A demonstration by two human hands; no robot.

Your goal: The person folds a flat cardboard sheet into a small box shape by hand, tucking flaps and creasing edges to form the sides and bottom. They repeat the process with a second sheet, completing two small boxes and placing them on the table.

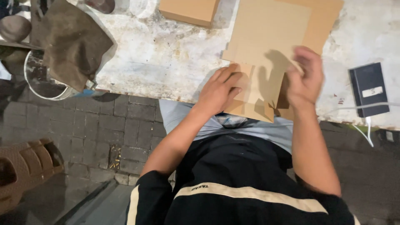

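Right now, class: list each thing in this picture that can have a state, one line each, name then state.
Flat cardboard blank: unfolded, lying on the worktable, near edge overhanging.
Left hand: pressed flat on the blank's near flap.
Right hand: raised over the blank, blurred, grip unclear.
Small cardboard box: assembled, closed.
Dark power bank: white cable attached.
Brown cloth: crumpled, draped over the table's corner.
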